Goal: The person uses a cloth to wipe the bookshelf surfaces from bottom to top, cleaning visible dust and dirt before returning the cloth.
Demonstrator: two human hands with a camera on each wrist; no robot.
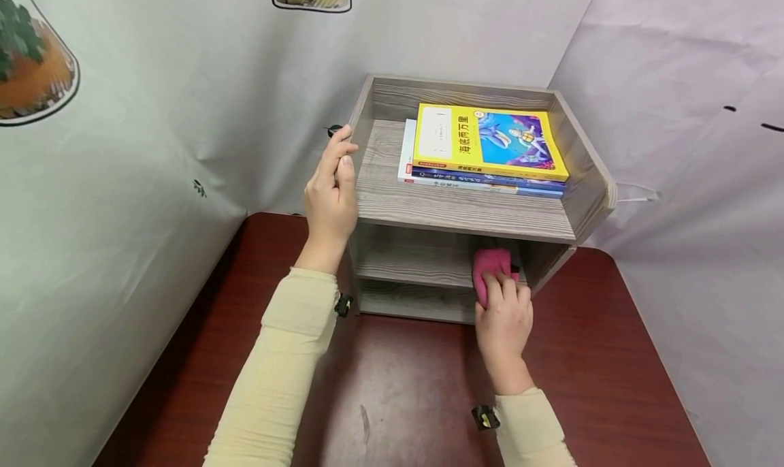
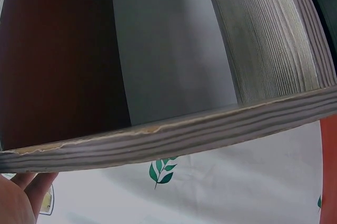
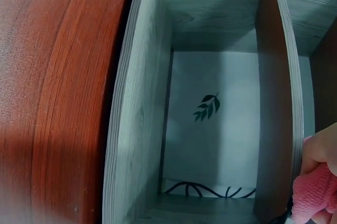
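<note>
A grey wood-grain desktop shelf (image 1: 459,218) stands on the table. My left hand (image 1: 331,198) rests against its upper left side, fingers extended along the panel. In the left wrist view only part of that hand (image 2: 18,203) shows, below the panel edge (image 2: 174,129). Inside the opening under the top board, at the right end, my right hand (image 1: 507,324) holds a pink cloth (image 1: 488,266) with bent fingers. The right wrist view catches the cloth (image 3: 316,192) bunched under the fingers at the divider's edge; the rest of it is cut off.
A stack of several books, a yellow one (image 1: 453,137) uppermost, lies on the top board between raised sides. The reddish-brown table (image 1: 398,399) extends around the shelf. White curtains (image 1: 184,147) with printed plants hang close behind and at both sides.
</note>
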